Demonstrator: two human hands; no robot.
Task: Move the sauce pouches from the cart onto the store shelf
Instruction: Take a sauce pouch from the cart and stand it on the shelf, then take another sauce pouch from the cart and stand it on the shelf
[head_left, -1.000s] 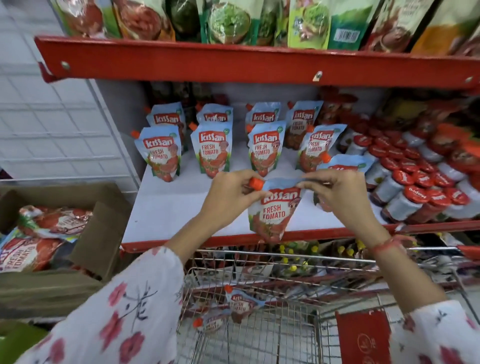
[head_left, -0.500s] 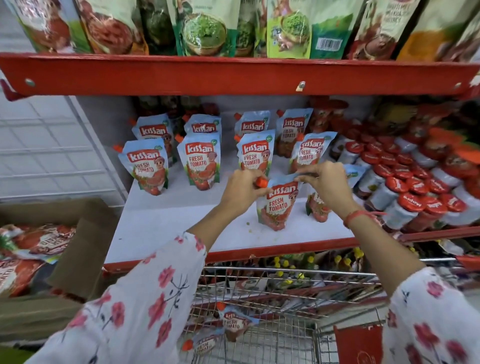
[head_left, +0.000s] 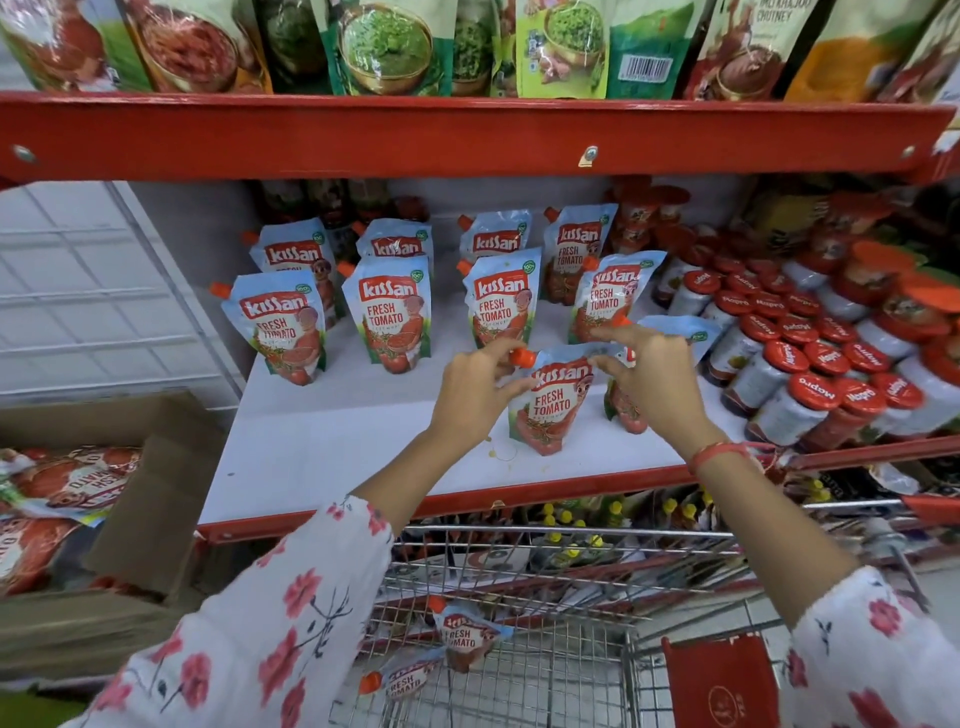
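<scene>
A light-blue tomato sauce pouch (head_left: 550, 402) with an orange cap stands on the white shelf (head_left: 332, 447) near its front edge. My left hand (head_left: 475, 392) pinches its top left corner by the cap. My right hand (head_left: 652, 379) pinches its top right corner, with the index finger stretched out. Another pouch (head_left: 670, 332) stands just behind my right hand, partly hidden. Several like pouches (head_left: 395, 317) stand in two rows further back. Two more pouches (head_left: 462, 639) lie in the wire cart (head_left: 519, 577) below the shelf.
Red-lidded jars (head_left: 810, 384) crowd the shelf's right side, close to my right hand. A red upper shelf edge (head_left: 467, 135) carries green and brown packets overhead. An open cardboard box (head_left: 130, 499) with larger pouches sits at the left. Bare white shelf lies front left.
Both hands carried the pouch up from in front of the shelf edge onto the shelf, where it now stands upright. The view shifted a little closer and lower.
</scene>
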